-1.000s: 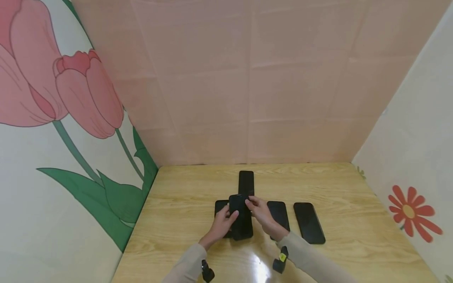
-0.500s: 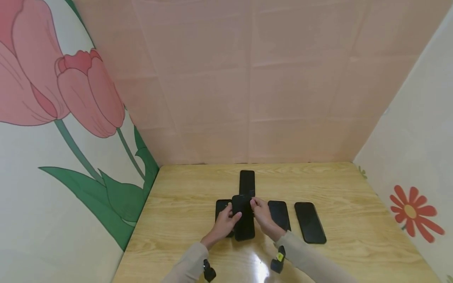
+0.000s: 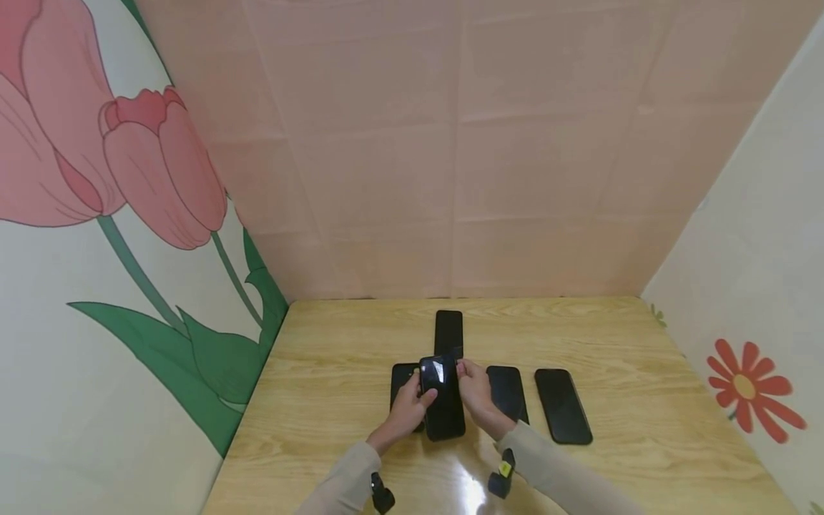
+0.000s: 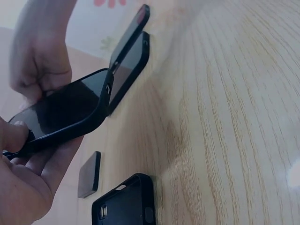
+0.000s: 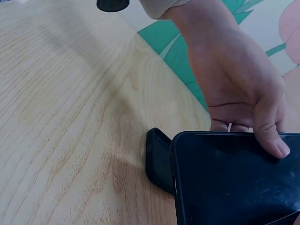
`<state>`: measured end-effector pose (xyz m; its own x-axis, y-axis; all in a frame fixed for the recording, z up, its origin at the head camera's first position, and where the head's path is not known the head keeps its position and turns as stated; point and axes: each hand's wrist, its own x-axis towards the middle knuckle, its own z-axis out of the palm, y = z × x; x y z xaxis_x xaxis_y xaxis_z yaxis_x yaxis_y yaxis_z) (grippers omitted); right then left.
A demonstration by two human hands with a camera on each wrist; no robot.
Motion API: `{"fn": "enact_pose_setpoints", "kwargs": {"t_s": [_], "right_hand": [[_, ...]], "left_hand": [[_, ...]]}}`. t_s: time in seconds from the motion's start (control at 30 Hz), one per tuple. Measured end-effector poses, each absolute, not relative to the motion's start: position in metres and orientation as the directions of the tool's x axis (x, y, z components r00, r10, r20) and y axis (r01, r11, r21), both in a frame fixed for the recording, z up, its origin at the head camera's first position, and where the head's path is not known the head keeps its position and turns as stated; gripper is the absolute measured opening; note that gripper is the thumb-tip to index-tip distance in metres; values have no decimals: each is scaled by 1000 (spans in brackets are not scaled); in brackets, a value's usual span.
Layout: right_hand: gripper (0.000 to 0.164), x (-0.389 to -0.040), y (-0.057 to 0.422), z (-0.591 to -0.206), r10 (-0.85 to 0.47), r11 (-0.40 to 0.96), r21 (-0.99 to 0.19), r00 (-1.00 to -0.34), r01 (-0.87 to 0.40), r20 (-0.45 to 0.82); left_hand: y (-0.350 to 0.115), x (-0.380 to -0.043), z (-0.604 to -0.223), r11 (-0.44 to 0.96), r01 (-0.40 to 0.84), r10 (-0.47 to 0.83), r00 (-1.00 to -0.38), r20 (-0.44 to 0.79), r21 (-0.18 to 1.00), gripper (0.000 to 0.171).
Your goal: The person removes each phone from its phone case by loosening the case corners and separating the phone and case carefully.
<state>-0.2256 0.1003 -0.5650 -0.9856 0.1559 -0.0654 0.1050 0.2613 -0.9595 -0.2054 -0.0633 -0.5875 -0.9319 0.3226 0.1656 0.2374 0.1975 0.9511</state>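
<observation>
A black phone in a dark case (image 3: 445,409) is held in both hands above the table, tilted, with a bright reflection on its upper screen. My left hand (image 3: 405,411) grips its left edge, thumb on the front and fingers beneath, as the left wrist view shows. At the upper right edge, my right hand (image 3: 476,395) pinches the phone; its fingertips are partly hidden. Under and beside the left hand lies an empty black phone case (image 4: 124,206), its camera cutout showing in the left wrist view. The right wrist view shows the phone's dark screen (image 5: 229,173) close up.
Behind the held phone lies another black phone (image 3: 448,330). To the right are two dark phone-shaped items, one (image 3: 507,390) partly behind the right forearm and one (image 3: 563,406) farther out. The wooden table (image 3: 347,329) meets a pink backdrop (image 3: 450,179).
The held phone has shifted slightly right and changed tilt, so a reflection now shows on its screen. Both hands keep their grip; the other items stay where they were.
</observation>
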Motion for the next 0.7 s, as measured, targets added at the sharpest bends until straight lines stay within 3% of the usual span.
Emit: {"fn": "enact_pose_setpoints", "kwargs": {"t_s": [0.37,0.7], "right_hand": [[23,-226,100,-568,189,403,-912,-982,71,7],[24,-227,98,-566,172,382,-918,-984,102,-37]], "left_hand": [[-62,-205,-588,277,251,315,-936,159,928,36],[-63,-200,-582,227,223,335,-932,139,948,37]]}}
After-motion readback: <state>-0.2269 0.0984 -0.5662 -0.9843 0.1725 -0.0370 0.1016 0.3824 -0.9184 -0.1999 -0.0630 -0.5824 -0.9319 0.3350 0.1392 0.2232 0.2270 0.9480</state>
